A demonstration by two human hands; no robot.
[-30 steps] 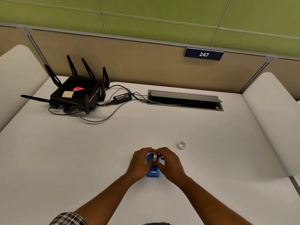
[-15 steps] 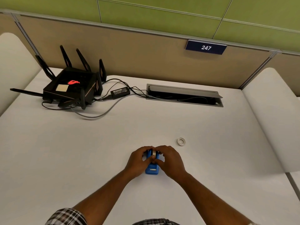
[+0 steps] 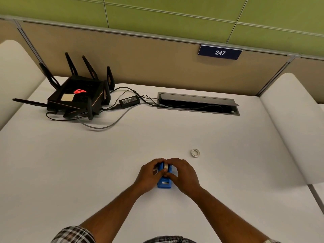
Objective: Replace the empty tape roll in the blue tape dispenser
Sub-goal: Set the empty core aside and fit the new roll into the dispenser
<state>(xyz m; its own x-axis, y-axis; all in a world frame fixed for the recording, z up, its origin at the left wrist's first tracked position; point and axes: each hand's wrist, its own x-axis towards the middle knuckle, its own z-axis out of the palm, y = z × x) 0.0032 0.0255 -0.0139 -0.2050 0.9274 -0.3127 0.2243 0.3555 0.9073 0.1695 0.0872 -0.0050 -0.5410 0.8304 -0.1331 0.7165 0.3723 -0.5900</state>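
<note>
Far off to the left of the fingers, at the back of the white bench [image 3: 70,163], a black router [image 3: 77,99] stood with its antennas raised, a power adapter [image 3: 129,101] lying just to its right and cables trailing toward an open cable tray [image 3: 198,105] set into the bench top.

The left hand [image 3: 149,174] curled against the left flank of the blue tape dispenser [image 3: 164,184], its fingers [image 3: 158,163] wrapped over the far end. Between the two sets of fingers sat a tape roll [image 3: 165,166], standing on edge in the dispenser's cradle. The right hand [image 3: 184,174] closed on the dispenser's right flank, its fingers [image 3: 172,161] meeting the left ones over the roll and its thumb pressed on the body just below the roll. The dispenser's near end, with its cutter, stuck out toward the person from between the wrists.

Beyond and to the right of the right fingers, apart from them, a small white empty tape core [image 3: 195,152] lay flat on the bench.
</note>
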